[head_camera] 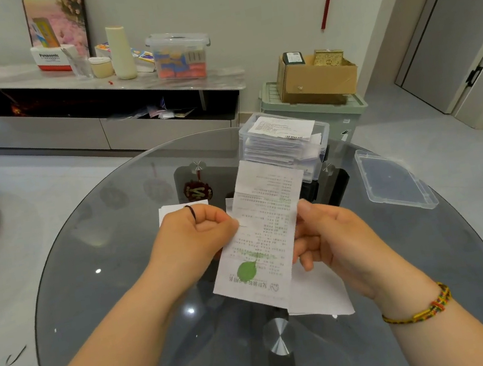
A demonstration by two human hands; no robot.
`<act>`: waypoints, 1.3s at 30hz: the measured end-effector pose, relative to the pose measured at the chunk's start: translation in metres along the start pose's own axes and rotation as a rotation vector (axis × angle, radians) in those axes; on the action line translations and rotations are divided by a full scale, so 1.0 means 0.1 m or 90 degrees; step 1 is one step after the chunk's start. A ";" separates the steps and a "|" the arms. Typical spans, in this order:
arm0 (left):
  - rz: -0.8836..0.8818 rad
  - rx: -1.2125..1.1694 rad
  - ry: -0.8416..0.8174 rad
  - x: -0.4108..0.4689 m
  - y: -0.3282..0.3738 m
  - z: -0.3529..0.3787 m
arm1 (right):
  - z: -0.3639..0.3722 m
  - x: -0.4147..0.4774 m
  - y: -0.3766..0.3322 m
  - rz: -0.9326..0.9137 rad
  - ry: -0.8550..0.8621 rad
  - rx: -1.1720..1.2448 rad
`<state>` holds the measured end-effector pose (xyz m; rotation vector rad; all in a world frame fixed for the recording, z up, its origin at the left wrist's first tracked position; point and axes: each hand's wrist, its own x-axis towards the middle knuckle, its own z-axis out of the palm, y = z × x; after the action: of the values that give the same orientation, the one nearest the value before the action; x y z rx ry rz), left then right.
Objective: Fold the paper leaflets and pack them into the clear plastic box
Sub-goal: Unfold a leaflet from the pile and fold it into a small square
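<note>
A long white paper leaflet [264,229] with printed text and a green leaf mark hangs unfolded above the round glass table [99,291]. My left hand [198,236] pinches its left edge; my right hand [332,232] holds its right edge, fingers curled behind the sheet. Just beyond the leaflet stands the clear plastic box [321,136], open and filled with a stack of folded leaflets [280,136]. More white sheets lie on the glass: one under my right hand [320,296] and a small stack behind my left hand [172,212].
The box's clear lid [393,182] lies on the table's right side. Past the table are a green crate [314,109] bearing a cardboard box [316,80], and a low cabinet [88,89] with bottles and a lidded plastic container [179,55].
</note>
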<state>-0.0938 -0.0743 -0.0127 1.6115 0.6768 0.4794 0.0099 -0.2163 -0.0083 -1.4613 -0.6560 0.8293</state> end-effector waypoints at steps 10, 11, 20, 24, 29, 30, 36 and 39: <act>-0.022 -0.114 -0.108 -0.06 0.04 0.02 | -0.02 0.01 0.02 0.010 0.016 -0.017; -0.027 -0.130 -0.116 -0.07 0.04 0.01 | -0.02 0.01 0.02 0.011 0.020 -0.007; -0.049 -0.162 -0.102 -0.06 0.05 0.00 | -0.06 0.03 0.02 0.034 0.043 -0.026; -0.027 -0.113 -0.106 -0.10 0.06 0.05 | -0.07 -0.01 -0.01 0.014 0.016 -0.082; 0.053 -0.019 -0.144 -0.15 0.02 0.15 | -0.17 -0.04 -0.06 0.060 0.017 -0.136; 0.074 0.009 -0.153 -0.15 -0.01 0.16 | -0.22 -0.05 -0.07 0.077 0.021 -0.139; 0.183 0.345 -0.204 -0.23 -0.14 0.27 | -0.43 -0.10 -0.07 0.113 0.046 -0.235; 0.209 0.447 -0.177 -0.23 -0.16 0.32 | -0.43 -0.08 0.01 0.128 0.056 -0.268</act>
<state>-0.0927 -0.1127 -0.0316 2.4213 0.3794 0.2461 0.0403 -0.2485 -0.0097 -1.9585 -0.6488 0.8054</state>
